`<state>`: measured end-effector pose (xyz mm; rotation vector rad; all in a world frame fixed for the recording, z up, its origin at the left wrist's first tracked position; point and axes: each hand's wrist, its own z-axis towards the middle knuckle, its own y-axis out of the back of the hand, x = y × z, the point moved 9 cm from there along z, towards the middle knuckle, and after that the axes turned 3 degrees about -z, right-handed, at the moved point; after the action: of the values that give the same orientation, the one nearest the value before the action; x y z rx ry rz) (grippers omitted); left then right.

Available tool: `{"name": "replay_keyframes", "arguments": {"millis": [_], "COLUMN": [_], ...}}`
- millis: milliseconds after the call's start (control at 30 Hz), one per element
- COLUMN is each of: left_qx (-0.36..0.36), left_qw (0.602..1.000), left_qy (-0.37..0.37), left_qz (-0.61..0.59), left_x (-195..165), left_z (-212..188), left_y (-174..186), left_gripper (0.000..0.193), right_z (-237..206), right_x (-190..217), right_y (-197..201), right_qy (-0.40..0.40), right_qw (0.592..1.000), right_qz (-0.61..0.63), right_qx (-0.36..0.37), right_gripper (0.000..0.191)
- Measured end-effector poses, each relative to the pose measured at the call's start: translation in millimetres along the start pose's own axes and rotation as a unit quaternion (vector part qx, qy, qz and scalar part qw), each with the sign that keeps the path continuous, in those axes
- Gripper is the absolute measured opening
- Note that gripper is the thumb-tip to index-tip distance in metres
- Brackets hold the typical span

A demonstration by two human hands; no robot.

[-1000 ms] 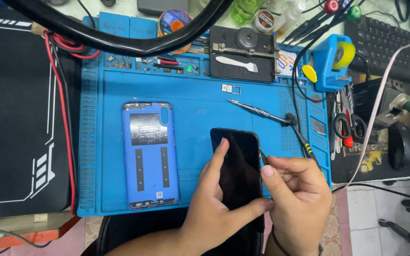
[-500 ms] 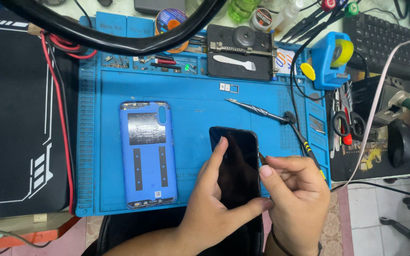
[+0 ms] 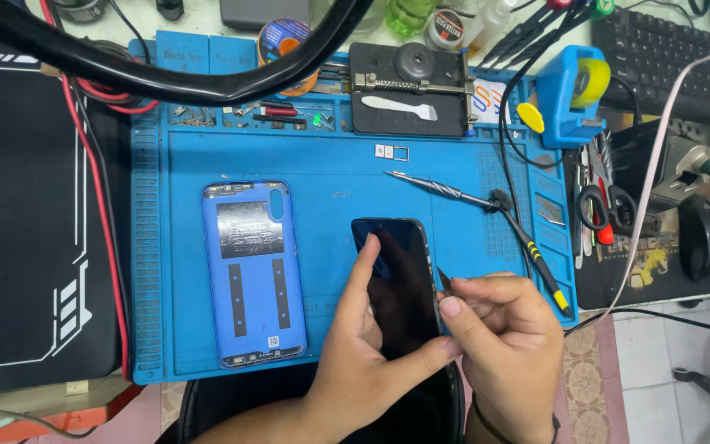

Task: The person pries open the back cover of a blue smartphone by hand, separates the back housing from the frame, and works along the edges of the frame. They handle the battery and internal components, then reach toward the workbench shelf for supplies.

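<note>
A black smartphone lies screen up on the blue work mat. My left hand grips it from below, forefinger stretched along its left side and thumb across its lower right corner. My right hand pinches a thin dark pointed tool whose tip touches the phone's right edge. A blue phone back cover lies inside-up to the left of the phone.
A precision screwdriver and a yellow-tipped brush tool lie on the mat's right part, a small SIM tray above. A black phone holder with a white spudger, tape dispenser, scissors and a keyboard sit behind.
Both hands and the phone stay in place. The view has shifted only slightly.
</note>
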<state>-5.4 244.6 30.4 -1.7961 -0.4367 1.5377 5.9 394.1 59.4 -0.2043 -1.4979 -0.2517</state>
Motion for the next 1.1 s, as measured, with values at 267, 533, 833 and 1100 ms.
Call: {"name": "replay_keyframes", "arguments": {"millis": [267, 533, 833, 1100], "left_qx": [0.007, 0.013, -0.002, -0.003], "left_qw": [1.0, 1.0, 0.999, 0.997], "left_qy": [-0.003, -0.023, -0.022, -0.037], "left_qz": [0.012, 0.007, 0.04, 0.061], "left_x": [1.7, -2.2, 0.1, -0.8], "left_z": [-1.7, -2.2, -3.3, -4.4], "left_y": [-0.1, -2.1, -0.8, 0.0], "left_gripper": [0.111, 0.11, 0.109, 0.109], "right_z": [-2.0, 0.5, 3.0, 2.0], "right_x": [-2.5, 0.1, 2.7, 1.9], "right_y": [1.9, 2.9, 0.1, 1.7], "right_qy": [-0.003, -0.017, -0.017, -0.023], "right_qw": [1.0, 1.0, 0.997, 0.997], "right_qz": [0.003, -0.005, 0.015, 0.005], "right_qx": [-0.008, -0.026, -0.074, -0.072], "right_gripper": [0.022, 0.021, 0.023, 0.023]}}
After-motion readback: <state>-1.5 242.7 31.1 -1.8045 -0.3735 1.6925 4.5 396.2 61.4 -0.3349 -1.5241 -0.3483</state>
